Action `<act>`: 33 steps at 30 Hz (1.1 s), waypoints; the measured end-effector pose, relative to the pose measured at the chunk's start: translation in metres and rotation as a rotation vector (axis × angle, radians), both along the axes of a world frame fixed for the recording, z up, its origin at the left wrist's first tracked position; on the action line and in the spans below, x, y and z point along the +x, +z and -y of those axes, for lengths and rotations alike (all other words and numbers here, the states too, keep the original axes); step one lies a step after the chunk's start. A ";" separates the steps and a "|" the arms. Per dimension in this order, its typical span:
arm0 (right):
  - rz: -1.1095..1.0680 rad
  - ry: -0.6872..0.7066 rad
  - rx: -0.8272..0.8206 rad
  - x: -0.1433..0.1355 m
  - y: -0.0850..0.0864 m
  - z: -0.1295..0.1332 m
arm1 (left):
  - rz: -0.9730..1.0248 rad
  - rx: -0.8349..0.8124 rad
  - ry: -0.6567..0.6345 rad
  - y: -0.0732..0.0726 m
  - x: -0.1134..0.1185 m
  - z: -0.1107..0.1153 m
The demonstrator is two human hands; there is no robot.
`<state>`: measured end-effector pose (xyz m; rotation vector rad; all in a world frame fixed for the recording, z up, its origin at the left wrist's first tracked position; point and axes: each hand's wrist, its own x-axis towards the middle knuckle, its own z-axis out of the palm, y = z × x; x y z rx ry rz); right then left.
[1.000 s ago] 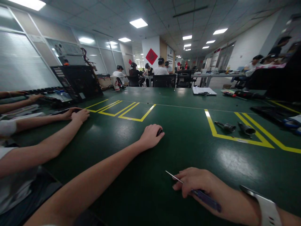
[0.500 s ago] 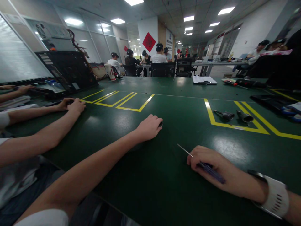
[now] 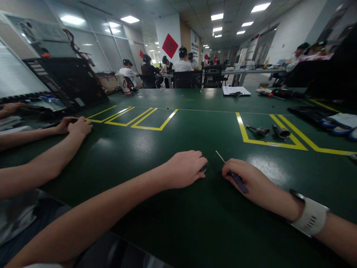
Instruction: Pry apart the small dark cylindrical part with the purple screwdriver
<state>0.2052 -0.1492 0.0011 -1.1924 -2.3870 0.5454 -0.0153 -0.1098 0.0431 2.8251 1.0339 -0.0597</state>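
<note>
My left hand (image 3: 185, 169) is closed around a dark, round-ended metal piece (image 3: 204, 168). Only its end shows past my fingers, so its kind is hidden. Just to the right, my right hand (image 3: 241, 176) grips a screwdriver (image 3: 239, 183) by its dark purple handle. The thin shaft points up and to the left, its tip apart from the left hand's piece. Beyond the right hand, a dark metal cup-shaped part with a shank (image 3: 260, 131) and a similar part (image 3: 281, 131) lie inside a yellow-taped outline (image 3: 273, 144).
Another person's hands (image 3: 76, 126) rest on the green table (image 3: 122, 149) at the left. More taped outlines (image 3: 146, 128) mark the table. Papers (image 3: 236, 91), a black tray (image 3: 306, 114) and blue-handled scissors (image 3: 337, 128) lie farther off. A black frame (image 3: 67, 82) stands at the far left.
My left hand has come right and nearer to me with the metal piece. The right hand and screwdriver have shifted slightly up the view, narrowing the gap between hands. The view has turned slightly.
</note>
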 end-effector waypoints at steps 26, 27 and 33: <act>-0.862 -0.395 -0.497 -0.016 0.003 0.040 | 1.365 -1.057 0.584 0.008 0.007 0.018; -0.821 -0.370 -0.504 -0.016 0.002 0.041 | 1.358 -1.072 0.590 0.008 0.007 0.017; -0.604 -0.333 -0.381 -0.019 0.004 0.046 | 1.314 -1.132 0.567 0.002 0.010 0.017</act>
